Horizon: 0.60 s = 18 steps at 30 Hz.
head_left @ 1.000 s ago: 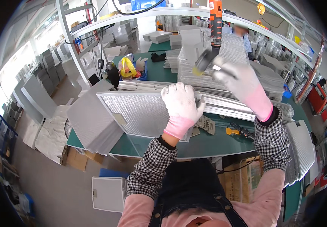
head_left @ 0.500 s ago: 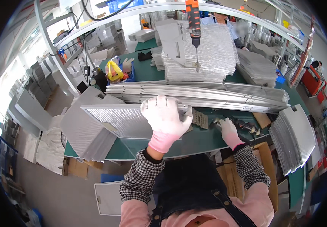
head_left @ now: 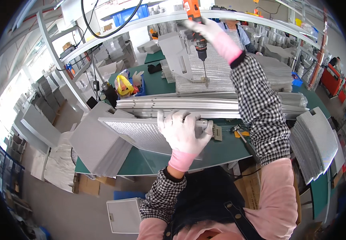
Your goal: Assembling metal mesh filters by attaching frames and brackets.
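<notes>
We press our left hand (head_left: 184, 134), fingers spread, on the mesh filter panel (head_left: 141, 134); our right hand (head_left: 205, 28) wraps the hanging electric screwdriver (head_left: 195, 24).

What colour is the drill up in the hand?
Orange and black drill, held by the right hand; head view.

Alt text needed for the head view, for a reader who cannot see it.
A white-gloved left hand presses flat on a rectangular metal mesh filter panel on a green workbench, while the white-gloved right hand grips a hanging orange power screwdriver overhead. Stacked mesh panels lie at the right.
</notes>
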### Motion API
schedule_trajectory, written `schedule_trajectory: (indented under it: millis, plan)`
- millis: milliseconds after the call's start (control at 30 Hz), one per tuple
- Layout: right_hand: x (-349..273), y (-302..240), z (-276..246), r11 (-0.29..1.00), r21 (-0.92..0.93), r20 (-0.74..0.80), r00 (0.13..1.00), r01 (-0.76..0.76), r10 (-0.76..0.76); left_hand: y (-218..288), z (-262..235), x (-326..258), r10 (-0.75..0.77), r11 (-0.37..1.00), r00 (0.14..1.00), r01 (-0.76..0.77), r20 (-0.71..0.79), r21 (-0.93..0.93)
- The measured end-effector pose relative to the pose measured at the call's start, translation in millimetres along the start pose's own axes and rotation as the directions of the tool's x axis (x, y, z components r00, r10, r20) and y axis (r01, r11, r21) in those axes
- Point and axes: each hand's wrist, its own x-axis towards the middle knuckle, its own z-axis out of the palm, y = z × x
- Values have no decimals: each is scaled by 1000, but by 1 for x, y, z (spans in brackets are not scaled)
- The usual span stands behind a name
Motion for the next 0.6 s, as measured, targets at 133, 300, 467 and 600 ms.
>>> schedule_trajectory:
  millis: [133, 300, 467, 600]
  plan:
    - [-34, -42, 31, 931, 360, -42, 998, 61, -49, -6, -4, 6, -90, 991, 996, 89, 7, 96]
    - [-92, -130, 1, 857, 470, -172, 975, 209, -143, -8, 1, 7, -149, 987, 979, 139, 136, 83]
    - [-98, -154, -6, 810, 453, -205, 927, 373, -313, -10, 10, 10, -117, 992, 990, 114, 81, 45]
    - [-106, -163, 3, 795, 568, -147, 977, 212, -156, -11, 9, 10, -83, 996, 994, 84, 64, -14]
